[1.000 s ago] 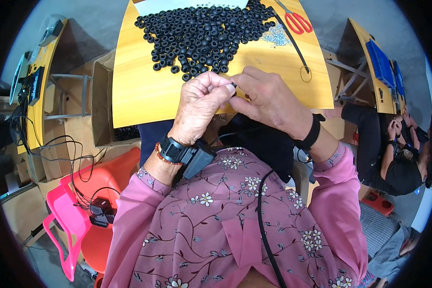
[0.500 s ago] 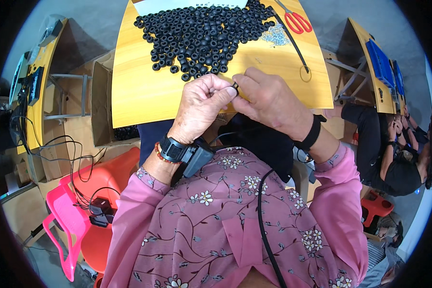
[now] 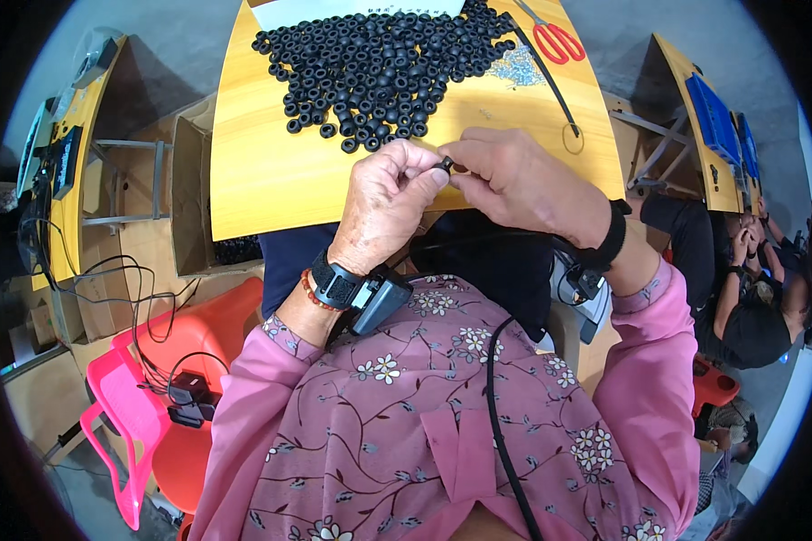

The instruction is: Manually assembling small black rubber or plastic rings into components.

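Over the near edge of the yellow table [image 3: 280, 189], my two hands meet at a small black part [image 3: 446, 164]. Thumb and forefinger of my left hand [image 3: 383, 194] pinch it, closed. My right hand [image 3: 528, 185] is also closed, its thumb and fingertips against the part's other side. The part is mostly covered by fingers, so its full shape is hidden. Just beyond my left hand spreads a heap of round black pieces with holes [image 3: 370, 77], looking like small rubber rings or caps. To their right lies a little pile of tiny silvery bits [image 3: 517, 67].
Scissors with red handles [image 3: 558, 43] and a black strip [image 3: 550, 81] ending in a thin loop lie at the table's right. White paper [image 3: 352, 9] is at the far edge. An orange-red chair [image 3: 207, 334] with cables stands left; a co-worker in black [image 3: 758, 334] sits right.
My right wrist and forearm have shifted right and slightly down. My left hand has moved a little to the right, fingers still pinching. The black part stays between the hands.
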